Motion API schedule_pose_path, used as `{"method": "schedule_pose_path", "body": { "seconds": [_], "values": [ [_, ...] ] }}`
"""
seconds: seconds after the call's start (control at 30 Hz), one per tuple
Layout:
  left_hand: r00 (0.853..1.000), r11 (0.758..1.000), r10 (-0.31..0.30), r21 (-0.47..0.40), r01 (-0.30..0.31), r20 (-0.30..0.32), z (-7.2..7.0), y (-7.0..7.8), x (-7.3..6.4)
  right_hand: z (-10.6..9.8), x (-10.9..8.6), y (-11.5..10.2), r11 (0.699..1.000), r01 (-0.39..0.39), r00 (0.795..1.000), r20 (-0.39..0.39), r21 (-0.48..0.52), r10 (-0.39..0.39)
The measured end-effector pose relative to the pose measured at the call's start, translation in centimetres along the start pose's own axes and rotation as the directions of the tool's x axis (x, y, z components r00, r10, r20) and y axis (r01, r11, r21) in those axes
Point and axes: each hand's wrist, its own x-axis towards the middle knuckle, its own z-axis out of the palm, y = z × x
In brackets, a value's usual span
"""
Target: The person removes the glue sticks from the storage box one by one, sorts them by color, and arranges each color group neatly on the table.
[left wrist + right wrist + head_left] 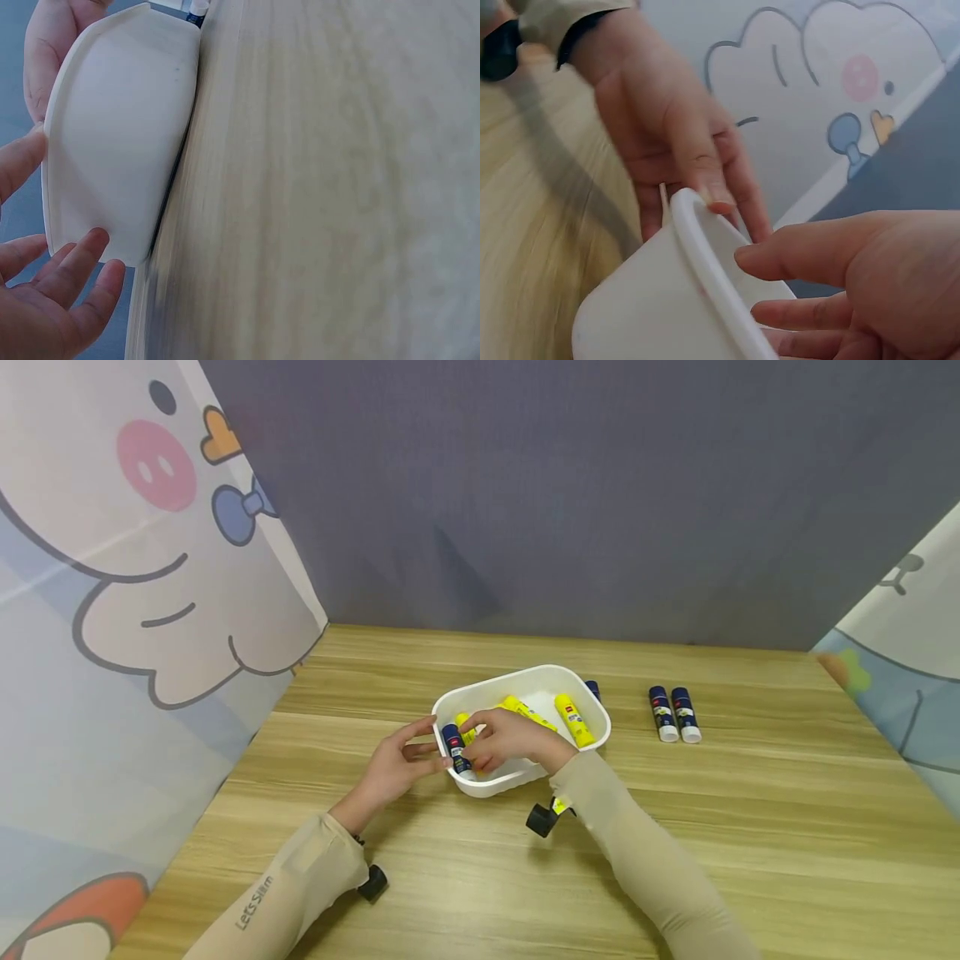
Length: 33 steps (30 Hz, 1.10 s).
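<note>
A white plastic bin (491, 790) stands on the table with several yellow glue sticks (574, 720) inside. At its left end, a dark-blue glue stick (454, 745) leans along the inner wall. My left hand (392, 767) touches that end from outside, its fingers spread against the wall and its thumb at the rim. Over the bin's near side my right hand (513, 737) reaches in, fingertips beside the dark-blue stick and a yellow one. In the right wrist view, the right thumb and fingers (802, 309) stand apart with nothing visible between them.
Two dark-blue glue sticks (674, 714) with white ends lie side by side to the right of the bin. Another dark-blue one (593, 688) shows partly behind the bin's right corner. A grey panel (562, 510) rises at the table's back edge, with cartoon-printed sheets (172, 635) on both sides.
</note>
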Motion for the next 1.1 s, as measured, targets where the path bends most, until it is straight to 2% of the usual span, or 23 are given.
{"method": "schedule_pose_path", "body": {
  "seconds": [0.13, 0.23, 0.5, 0.73, 0.97, 1.1],
  "values": [
    [1.0, 1.0, 0.007, -0.005, -0.007, 0.0, 0.0, 0.0, 0.0, 0.3, 0.0, -0.1, 0.996, -0.034, 0.999, 0.018, -0.086, 0.036],
    [1.0, 1.0, 0.009, -0.006, -0.009, 0.001, 0.0, 0.0, 0.0, 0.5, 0.3, 0.1, 0.995, -0.052, 0.997, 0.045, -0.085, 0.056],
    [1.0, 1.0, 0.009, -0.003, -0.009, 0.006, 0.1, 0.2, -0.2, 0.8, 1.3, 1.1, 0.992, -0.1, 0.991, 0.093, 0.071, 0.094],
    [1.0, 1.0, 0.019, -0.004, -0.019, -0.004, 0.0, 0.1, -0.1, 0.9, 1.5, 1.3, 0.979, -0.096, 0.99, 0.122, 0.18, 0.074],
    [0.999, 0.999, 0.036, -0.02, -0.036, -0.002, 0.0, 0.0, -0.2, 0.8, 1.6, 1.4, 0.943, -0.089, 0.992, 0.114, 0.32, 0.055],
    [0.999, 0.999, 0.043, -0.029, -0.043, -0.004, 0.1, -0.1, -0.1, 0.6, 1.4, 1.4, 0.927, -0.076, 0.994, 0.097, 0.366, 0.043]
  ]
}}
